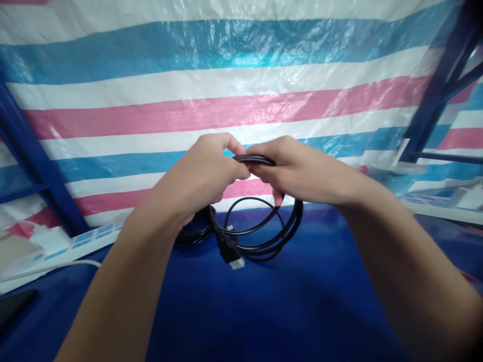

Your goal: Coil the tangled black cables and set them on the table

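A black cable (264, 247) hangs in loose loops below my two hands, just above the blue tabletop. Its plug (232, 251), black with a pale metal end, dangles at the lower left of the loops and looks like an HDMI or similar connector. My left hand (215, 171) pinches the top of the coil between thumb and forefinger. Close against it, my right hand (287, 168) has its fingers wrapped round the same bundle. More black loops (192, 236) show behind my left wrist, partly hidden by it.
The blue tabletop (245, 311) spreads beneath. To the left lie a white power strip (86, 244) with a plugged-in adapter (51, 239) and a dark flat object (15, 306). Another white strip (441, 211) is at right. Behind hangs a striped plastic sheet (226, 110) between blue metal posts (33, 156).
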The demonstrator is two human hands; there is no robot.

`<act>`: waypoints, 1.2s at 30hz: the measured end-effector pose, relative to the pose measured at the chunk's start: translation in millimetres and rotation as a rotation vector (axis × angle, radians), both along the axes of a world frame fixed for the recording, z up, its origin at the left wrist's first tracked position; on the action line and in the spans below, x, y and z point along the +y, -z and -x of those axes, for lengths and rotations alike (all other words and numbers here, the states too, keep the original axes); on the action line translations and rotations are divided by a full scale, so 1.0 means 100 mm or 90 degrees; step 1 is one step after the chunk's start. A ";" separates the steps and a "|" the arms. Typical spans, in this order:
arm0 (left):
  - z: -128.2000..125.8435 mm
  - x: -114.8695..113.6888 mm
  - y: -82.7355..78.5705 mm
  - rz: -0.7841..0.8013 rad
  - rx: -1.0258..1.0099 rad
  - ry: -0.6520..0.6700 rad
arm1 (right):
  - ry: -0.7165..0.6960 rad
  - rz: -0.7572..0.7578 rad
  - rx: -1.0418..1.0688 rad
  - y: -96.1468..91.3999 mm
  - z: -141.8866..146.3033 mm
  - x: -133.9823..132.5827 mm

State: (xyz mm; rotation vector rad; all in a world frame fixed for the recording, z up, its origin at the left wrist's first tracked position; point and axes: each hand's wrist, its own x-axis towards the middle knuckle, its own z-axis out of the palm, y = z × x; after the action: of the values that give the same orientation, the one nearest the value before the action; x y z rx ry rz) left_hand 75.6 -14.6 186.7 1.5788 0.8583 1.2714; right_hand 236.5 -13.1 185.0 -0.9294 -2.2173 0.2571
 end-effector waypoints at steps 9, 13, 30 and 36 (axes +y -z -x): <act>0.00 -0.01 -0.05 -0.102 -0.168 -0.084 | -0.151 0.115 0.408 0.06 0.04 0.10; 0.07 0.03 -0.04 -0.040 -0.116 -0.057 | -0.152 0.169 0.453 0.11 0.06 0.15; 0.08 0.14 -0.04 0.009 -0.438 -0.024 | -0.418 0.198 0.577 0.07 0.06 0.13; -0.05 0.28 0.10 0.104 -0.613 -0.076 | -0.387 0.247 0.683 0.13 0.36 0.10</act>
State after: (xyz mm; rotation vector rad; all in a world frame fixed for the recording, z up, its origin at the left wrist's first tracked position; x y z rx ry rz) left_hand 81.1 13.0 176.2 0.6317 0.4071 1.7475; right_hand 200.6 -2.6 171.8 -0.1350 -1.3617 1.1842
